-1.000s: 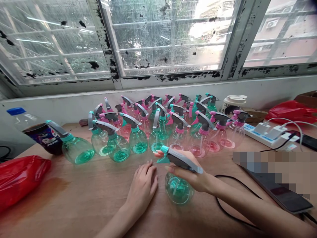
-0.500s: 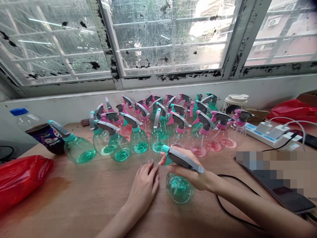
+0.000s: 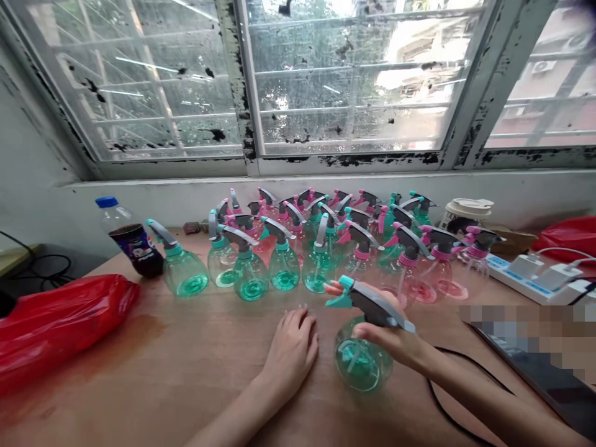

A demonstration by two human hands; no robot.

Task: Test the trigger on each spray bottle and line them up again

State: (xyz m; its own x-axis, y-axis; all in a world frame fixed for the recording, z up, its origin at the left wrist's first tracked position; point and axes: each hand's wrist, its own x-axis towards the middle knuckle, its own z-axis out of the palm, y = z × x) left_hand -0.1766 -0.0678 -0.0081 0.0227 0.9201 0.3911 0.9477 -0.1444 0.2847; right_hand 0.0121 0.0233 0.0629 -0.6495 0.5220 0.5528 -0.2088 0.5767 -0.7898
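Note:
My right hand (image 3: 398, 338) is closed around the neck of a clear green spray bottle (image 3: 358, 366). Its thumb lies on the near side, below the grey and teal spray head; the other fingers are partly hidden behind the bottle. The bottle leans a little, and I cannot tell whether its base touches the table. My left hand (image 3: 292, 347) rests palm down on the wooden table (image 3: 195, 372), fingers stretched out and holding nothing, to the left of the bottle. Beyond both hands stand several more spray bottles, among them a green one (image 3: 285, 273) and a pink one (image 3: 403, 279).
At left are a red plastic bag (image 3: 69, 323), a tilted cola bottle (image 3: 137, 248) and a wall. A power strip (image 3: 516, 279), a lidded cup (image 3: 465, 211), a black cable (image 3: 435, 397) and a dark flat device (image 3: 526, 385) lie to the right. Windows (image 3: 354, 81) rise behind.
The view has swung left, so the whole scene sits further right. My right thumb shows lower on the bottle's neck. The left hand stays flat on the table.

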